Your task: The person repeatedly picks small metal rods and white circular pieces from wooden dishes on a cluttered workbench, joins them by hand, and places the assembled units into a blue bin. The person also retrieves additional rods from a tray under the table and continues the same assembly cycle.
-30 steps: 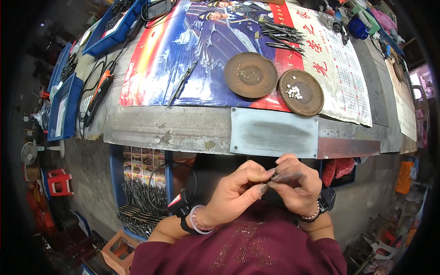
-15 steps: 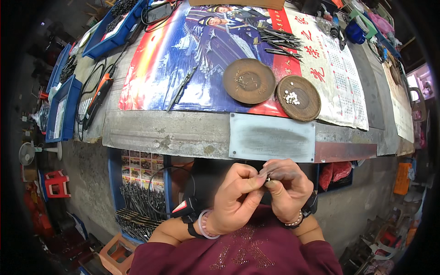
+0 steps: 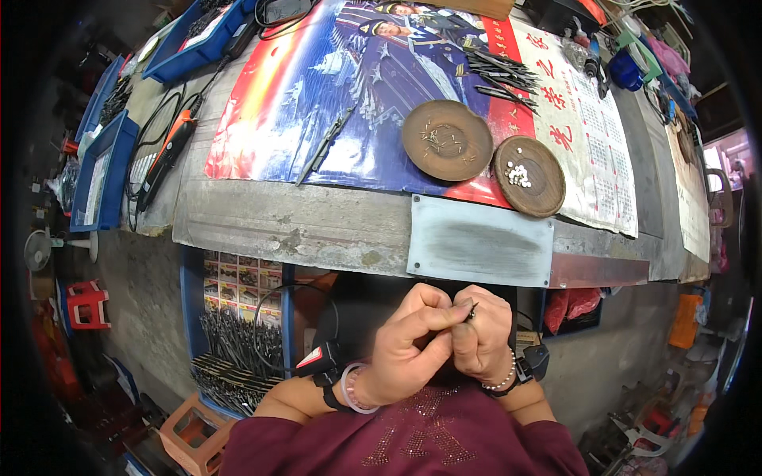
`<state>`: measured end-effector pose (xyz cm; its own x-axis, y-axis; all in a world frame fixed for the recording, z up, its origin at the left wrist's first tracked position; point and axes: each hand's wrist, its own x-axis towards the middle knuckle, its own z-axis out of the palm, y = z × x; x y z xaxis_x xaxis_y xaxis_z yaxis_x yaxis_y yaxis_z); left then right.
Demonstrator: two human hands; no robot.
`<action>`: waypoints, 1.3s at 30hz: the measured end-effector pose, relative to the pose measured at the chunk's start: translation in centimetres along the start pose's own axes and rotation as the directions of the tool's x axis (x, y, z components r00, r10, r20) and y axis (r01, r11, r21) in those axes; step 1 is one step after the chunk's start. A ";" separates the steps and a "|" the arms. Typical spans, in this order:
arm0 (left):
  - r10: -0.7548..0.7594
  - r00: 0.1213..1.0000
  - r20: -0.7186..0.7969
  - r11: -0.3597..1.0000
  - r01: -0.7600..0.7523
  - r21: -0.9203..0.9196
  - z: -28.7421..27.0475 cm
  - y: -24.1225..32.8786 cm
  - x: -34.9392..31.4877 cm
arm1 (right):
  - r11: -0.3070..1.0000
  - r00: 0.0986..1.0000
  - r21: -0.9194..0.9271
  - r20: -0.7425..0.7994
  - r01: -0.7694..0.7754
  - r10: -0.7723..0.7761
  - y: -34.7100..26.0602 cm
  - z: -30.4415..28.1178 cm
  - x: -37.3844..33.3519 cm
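My left hand [image 3: 414, 341] and my right hand [image 3: 486, 332] meet in front of my chest, below the bench edge. The right fingers are closed around a small dark pointed piece [image 3: 473, 310], whose tip sticks up between the hands. My left thumb and forefinger are pinched right beside it; whether they grip the same piece is hidden. On the bench beyond lie a wooden dish [image 3: 447, 163] of thin brass-coloured pins and a smaller wooden dish [image 3: 548, 184] with small white beads. A grey rectangular pad [image 3: 481, 240] is fixed at the bench edge.
Thin black rods [image 3: 502, 71] lie in a pile on the poster [image 3: 262, 135], with a few more [image 3: 324, 147] further left. An orange and black corded tool [image 3: 168, 159] rests by blue bins [image 3: 103, 182]. Below the bench, a blue crate [image 3: 193, 305] holds many black rods.
My hands have drawn closer together, and the right fingers have curled in more. The dark piece now shows its pointed tip upward. The whole view has turned slightly.
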<state>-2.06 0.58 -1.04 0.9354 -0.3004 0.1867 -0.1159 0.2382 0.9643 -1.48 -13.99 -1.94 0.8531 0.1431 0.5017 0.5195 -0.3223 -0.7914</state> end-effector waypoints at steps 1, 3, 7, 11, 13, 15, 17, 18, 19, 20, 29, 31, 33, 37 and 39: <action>-0.040 0.999 -0.001 0.999 0.040 -0.034 -0.1 -0.1 -0.1 | 0.998 0.998 -0.005 0.033 -0.060 0.060 0.1 -0.2 0.1; -0.235 0.971 0.037 0.936 0.237 -0.261 -0.1 0.0 -0.4 | 0.979 0.978 -0.006 -0.035 -0.206 0.205 0.2 -0.9 0.5; -0.346 0.931 0.113 0.770 0.351 -0.533 -0.1 -0.2 -0.7 | 0.917 0.829 0.363 -0.452 -0.165 0.329 -0.1 -1.3 1.3; -0.397 0.901 0.175 0.599 0.399 -0.694 -0.2 -0.2 -0.5 | 0.897 0.847 0.249 -0.312 -0.364 0.431 -0.7 -1.0 2.0; -0.403 0.895 0.189 0.572 0.408 -0.711 -0.7 -0.2 -0.4 | 0.882 0.782 0.229 -0.408 -0.412 0.471 -0.9 -1.0 2.1; -0.472 0.868 0.153 0.571 0.433 -0.697 -0.9 0.0 -0.6 | 0.979 0.970 0.148 -0.176 -0.142 0.168 -1.0 -1.0 2.0; -0.451 0.870 0.202 0.496 0.432 -0.753 -1.1 0.0 -0.5 | 0.914 0.903 0.198 -0.182 -0.355 0.390 -0.8 -0.8 2.0; -0.415 0.878 0.238 0.452 0.426 -0.784 -1.1 0.0 -0.4 | 0.762 0.683 0.423 -0.357 -0.491 0.638 -0.6 -0.8 2.1; -0.416 0.876 0.244 0.451 0.432 -0.781 -1.2 -0.1 -0.4 | 0.878 0.848 0.359 -0.308 -0.317 0.432 -0.7 -0.6 1.7; -0.428 0.872 0.240 0.447 0.434 -0.782 -1.3 -0.2 -0.3 | 0.943 0.941 0.311 -0.266 -0.122 0.210 -0.8 -0.7 1.4; -0.547 0.789 0.281 0.452 0.560 -0.694 -2.5 0.6 0.8 | 0.881 0.855 0.372 -0.311 -0.291 0.414 2.8 -6.2 -0.8; -0.561 0.792 0.243 0.556 0.577 -0.598 -2.6 0.9 1.8 | 0.890 0.854 0.328 -0.311 -0.315 0.417 3.4 -7.4 -1.6; -0.565 0.787 0.248 0.706 0.616 -0.350 -2.8 1.1 3.4 | 0.900 0.854 0.264 -0.309 -0.346 0.419 3.9 -9.0 -2.0; -0.349 0.879 0.325 0.915 0.245 0.321 -1.6 0.9 7.3 | 0.932 0.861 0.200 -0.362 -0.302 0.357 5.4 -10.5 -1.9; -0.151 0.890 0.430 0.861 -0.095 0.500 -0.2 0.0 9.4 | 0.928 0.844 0.216 -0.389 -0.304 0.368 6.0 -10.5 -1.9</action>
<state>6.86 -2.02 0.70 0.7067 -0.7003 0.1009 -0.3553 -0.2280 0.9065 -0.46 -26.00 -3.99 0.8927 -0.3620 0.2685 0.2327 -0.1400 -0.9624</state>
